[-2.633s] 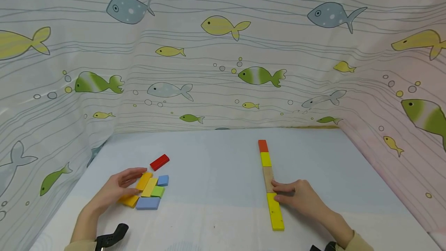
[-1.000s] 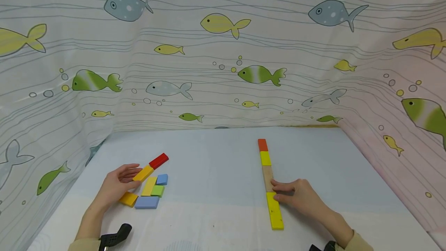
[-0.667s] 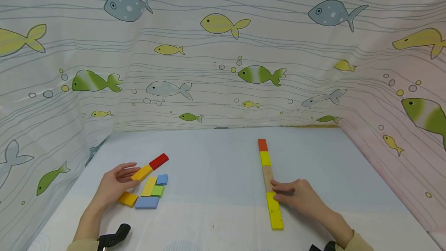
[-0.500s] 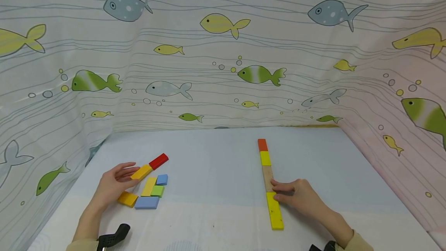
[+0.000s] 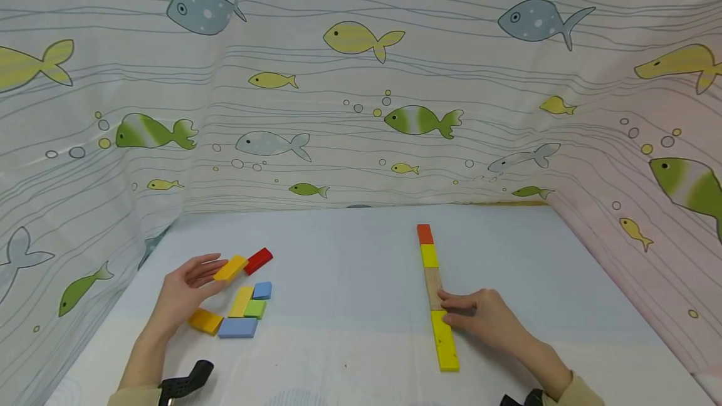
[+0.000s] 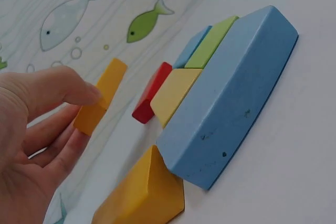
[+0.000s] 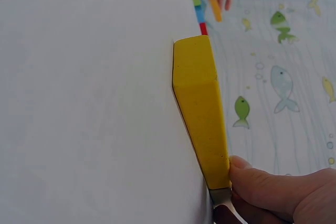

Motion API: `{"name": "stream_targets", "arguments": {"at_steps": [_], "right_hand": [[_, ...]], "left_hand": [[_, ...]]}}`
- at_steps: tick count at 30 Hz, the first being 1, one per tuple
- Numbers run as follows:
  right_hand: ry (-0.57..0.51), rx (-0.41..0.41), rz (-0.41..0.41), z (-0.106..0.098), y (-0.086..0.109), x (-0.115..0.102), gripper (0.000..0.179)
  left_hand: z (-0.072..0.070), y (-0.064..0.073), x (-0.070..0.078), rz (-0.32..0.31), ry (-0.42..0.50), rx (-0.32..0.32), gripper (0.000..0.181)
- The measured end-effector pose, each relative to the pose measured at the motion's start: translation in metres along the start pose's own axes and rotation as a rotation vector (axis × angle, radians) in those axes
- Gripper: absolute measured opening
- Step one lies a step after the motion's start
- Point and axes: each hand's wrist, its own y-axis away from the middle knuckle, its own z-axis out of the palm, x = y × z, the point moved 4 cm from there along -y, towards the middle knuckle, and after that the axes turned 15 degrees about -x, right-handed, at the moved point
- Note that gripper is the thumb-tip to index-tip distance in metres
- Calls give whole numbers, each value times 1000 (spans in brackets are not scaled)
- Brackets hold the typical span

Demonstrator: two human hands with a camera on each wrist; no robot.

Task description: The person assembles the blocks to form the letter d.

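My left hand (image 5: 183, 290) pinches an orange-yellow block (image 5: 230, 268) between thumb and fingers; in the left wrist view this block (image 6: 112, 80) is raised off the table. Just beyond it lies a red block (image 5: 259, 261). Under that hand sit another orange block (image 5: 205, 322), a pale yellow block (image 5: 240, 302), a green block (image 5: 256, 309), a small blue block (image 5: 262, 291) and a longer blue block (image 5: 237, 328). On the right, thumb and fingertips of my right hand (image 5: 482, 318) touch the side of a block row, where a plain wood block (image 5: 434, 288) meets a long yellow block (image 5: 445, 341).
The row continues away from me with a short yellow block (image 5: 429, 256) and an orange-red block (image 5: 425, 234) at its far end. A fish-patterned curtain (image 5: 338, 124) surrounds the white table (image 5: 344, 268) at the back and sides.
My left hand takes one orange-yellow block out of the cluster, brings it against the red block, then lifts it. The right hand stays at the row.
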Motion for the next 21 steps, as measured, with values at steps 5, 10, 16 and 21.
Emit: {"name": "stream_targets", "arguments": {"at_steps": [5, 10, 16, 21], "right_hand": [[2, -1, 1, 0, 0, 1, 36], [59, 11, -28, -1, -1, 1, 41], [85, 28, -35, -1, -1, -1, 42], [106, 38, -33, -1, 0, -2, 42]], "left_hand": [[3, 0, 8, 15, 0, -6, 67], [6, 0, 8, 5, 2, -15, 67], [7, -1, 9, 10, -3, -16, 66], [12, -1, 16, 30, 9, -33, 66]]}}
